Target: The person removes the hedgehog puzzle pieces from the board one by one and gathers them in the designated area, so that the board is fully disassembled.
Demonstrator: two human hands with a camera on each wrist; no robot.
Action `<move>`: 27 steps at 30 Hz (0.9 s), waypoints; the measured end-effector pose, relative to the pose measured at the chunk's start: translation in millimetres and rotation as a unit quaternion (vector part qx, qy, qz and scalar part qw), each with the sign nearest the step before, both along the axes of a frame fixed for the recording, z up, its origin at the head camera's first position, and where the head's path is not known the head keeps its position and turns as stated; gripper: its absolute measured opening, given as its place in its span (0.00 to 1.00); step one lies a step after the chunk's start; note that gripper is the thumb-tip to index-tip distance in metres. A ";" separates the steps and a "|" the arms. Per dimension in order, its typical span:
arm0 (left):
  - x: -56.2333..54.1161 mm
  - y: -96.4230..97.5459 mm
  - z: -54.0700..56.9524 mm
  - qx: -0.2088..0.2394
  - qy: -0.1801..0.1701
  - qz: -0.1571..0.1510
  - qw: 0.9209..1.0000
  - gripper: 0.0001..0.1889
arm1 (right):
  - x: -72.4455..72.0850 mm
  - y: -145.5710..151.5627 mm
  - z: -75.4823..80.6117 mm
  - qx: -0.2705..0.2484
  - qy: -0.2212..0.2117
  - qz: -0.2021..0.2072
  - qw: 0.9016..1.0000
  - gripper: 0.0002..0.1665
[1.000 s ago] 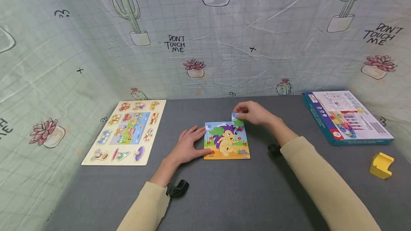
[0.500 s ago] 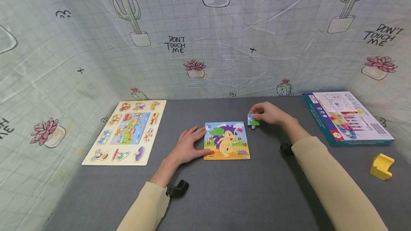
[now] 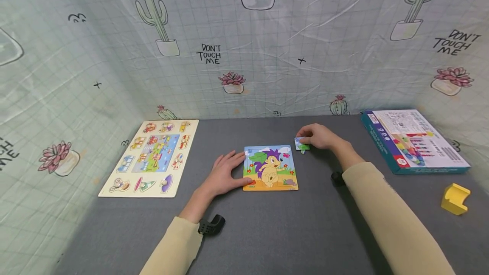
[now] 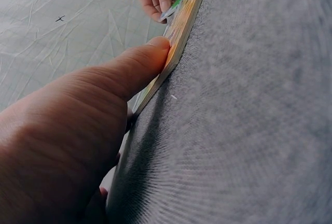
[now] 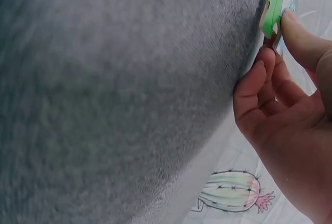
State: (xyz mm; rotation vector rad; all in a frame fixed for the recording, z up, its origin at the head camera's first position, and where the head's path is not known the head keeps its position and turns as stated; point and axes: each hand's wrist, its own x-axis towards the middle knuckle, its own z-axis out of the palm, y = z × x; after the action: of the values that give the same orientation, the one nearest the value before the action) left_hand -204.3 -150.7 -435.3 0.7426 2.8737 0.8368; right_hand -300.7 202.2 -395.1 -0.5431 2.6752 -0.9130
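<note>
A square jigsaw puzzle (image 3: 269,177) with a purple-haired hedgehog lies flat on the dark grey table. My left hand (image 3: 223,176) rests at its left side, fingers extended along the edge and thumb on the lower left corner. In the left wrist view the thumb (image 4: 140,63) presses on the orange part of the puzzle. To the puzzle's upper right, my right hand (image 3: 318,136) pinches a blue-and-green puzzle piece (image 3: 302,146) between thumb and fingers. The right wrist view shows a green leaf and a bit of purple on this puzzle piece (image 5: 275,11), held tilted.
A cream wooden peg board (image 3: 108,186) with vehicle and toy shapes lies on the left. On the right are a teal-edged box (image 3: 416,139) and a yellow block (image 3: 454,198) with a curved cutout. A patterned cloth (image 3: 259,75) hangs behind the table.
My right hand has carried the puzzle piece from the puzzle's top right corner out to the right, and the piece has turned a little since. My left hand has stayed in place.
</note>
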 end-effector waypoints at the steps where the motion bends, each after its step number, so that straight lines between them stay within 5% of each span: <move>1: 0.0 0.3 0.0 -0.002 0.000 0.000 1.000 0.45 | 0.5 -1.1 -0.2 0.002 0.001 -0.002 1.000 0.14; 18: 0.8 1.8 -1.0 -0.007 0.001 0.004 1.000 0.44 | 2.3 -0.8 -4.5 0.012 -0.012 0.012 1.000 0.25; 27: -0.9 1.6 -2.1 -0.007 0.007 0.003 1.000 0.45 | 3.1 -4.4 -3.7 0.034 0.018 0.008 0.999 0.27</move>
State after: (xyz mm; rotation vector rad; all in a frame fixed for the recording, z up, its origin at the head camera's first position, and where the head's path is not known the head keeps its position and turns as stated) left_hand -205.2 -149.1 -437.4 0.7407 2.8923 0.8149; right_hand -297.6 197.7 -398.8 -0.5701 2.7188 -0.8122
